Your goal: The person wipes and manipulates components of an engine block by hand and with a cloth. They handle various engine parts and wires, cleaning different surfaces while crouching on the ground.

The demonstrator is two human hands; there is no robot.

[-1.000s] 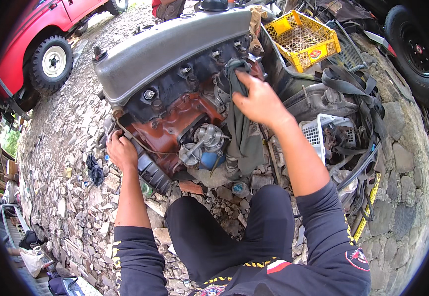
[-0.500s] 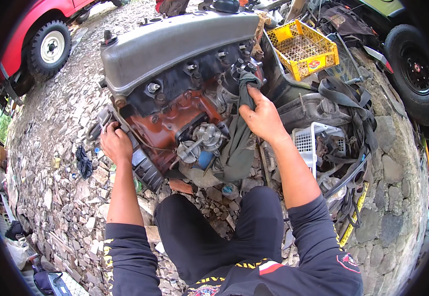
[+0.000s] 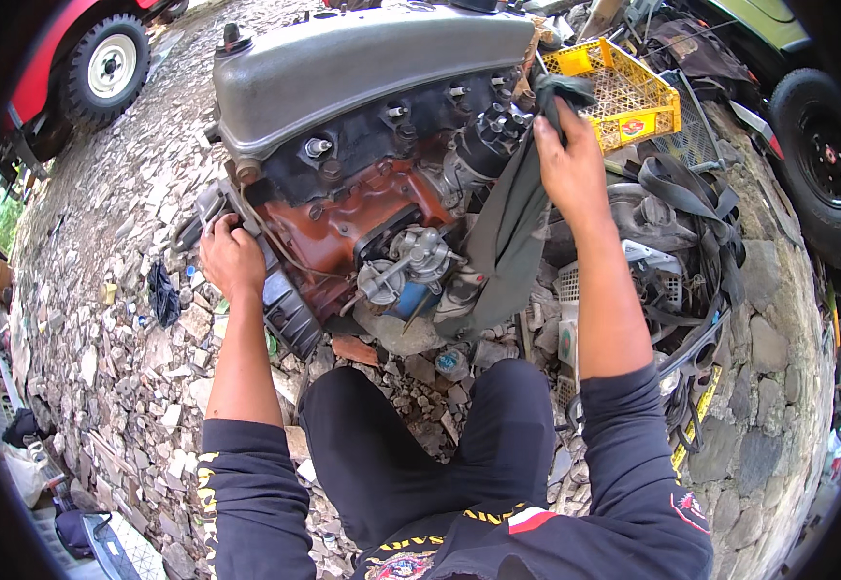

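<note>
An engine block (image 3: pixel 329 217) with red-brown paint, a long grey valve cover (image 3: pixel 372 68) and several spark plugs sits in front of me. A silver pump (image 3: pixel 406 266) is on its near side, above a blue cylinder. My left hand (image 3: pixel 232 259) has its fingers curled over the grey metal part (image 3: pixel 213 198) at the engine's left end. My right hand (image 3: pixel 570 164) grips a dark grey-green cloth (image 3: pixel 503 261), bunched at the top and hanging down beside a black distributor (image 3: pixel 498 130) and the pump.
A yellow crate (image 3: pixel 614 87), white basket (image 3: pixel 652 275) and dark straps (image 3: pixel 691 193) lie at the right beside a stone edge (image 3: pixel 764 377). A red vehicle (image 3: pixel 43 58) stands top left, a black wheel (image 3: pixel 817 164) right. Loose stones (image 3: pixel 121 358) surround the engine.
My right hand has moved up and to the right with the cloth, which now hangs further from the distributor. My left hand stays at the engine's left end.
</note>
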